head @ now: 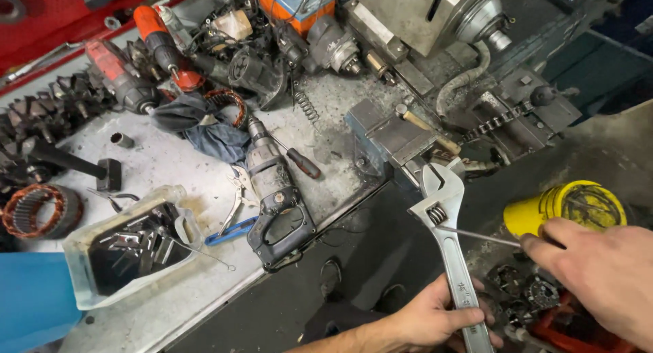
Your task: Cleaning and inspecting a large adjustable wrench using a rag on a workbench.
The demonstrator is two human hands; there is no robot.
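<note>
My left hand (435,319) grips the handle of a large silver adjustable wrench (443,220), whose open jaws point up toward a bench vise (391,137) at the bench edge. My right hand (598,271) holds a yellow spray can (568,207). The can's thin straw (476,236) reaches left to the wrench's adjusting screw.
The grey bench (170,162) carries a grey electric drill (275,196), a screwdriver (299,159), pliers (235,200), a plastic tub of metal parts (129,247), a copper-wound stator (37,210), a blue rag (204,125) and orange power tools (153,33). Dark parts and a red tray (551,312) lie below my right hand.
</note>
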